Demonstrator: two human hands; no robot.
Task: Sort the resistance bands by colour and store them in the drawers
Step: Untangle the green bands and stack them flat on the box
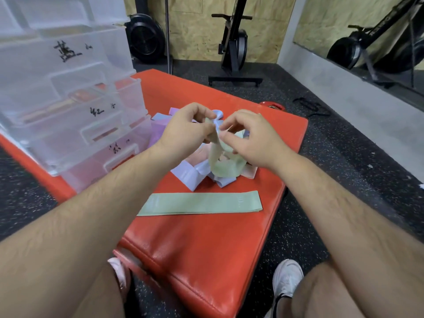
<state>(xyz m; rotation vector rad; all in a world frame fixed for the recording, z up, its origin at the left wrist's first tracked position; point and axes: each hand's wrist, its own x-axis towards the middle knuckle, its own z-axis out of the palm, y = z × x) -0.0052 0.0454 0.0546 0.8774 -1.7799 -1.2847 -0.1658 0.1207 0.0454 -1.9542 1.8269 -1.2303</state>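
My left hand [188,129] and my right hand [252,138] both pinch the top of a pale green resistance band [221,164], which hangs down over a heap of bands [190,175] in light blue, lilac and pink on the red mat [206,249]. Nearer to me a second green band [202,203] lies flat on the mat. A clear plastic drawer unit [68,99] with handwritten labels stands at the left; several drawers are pulled out and one holds reddish bands.
Black speckled rubber floor surrounds the mat. An exercise machine's stand [234,79] is behind the mat and a fan wheel [146,40] is at the back left. A mirror runs along the right wall. My knees and shoes [286,278] are at the bottom.
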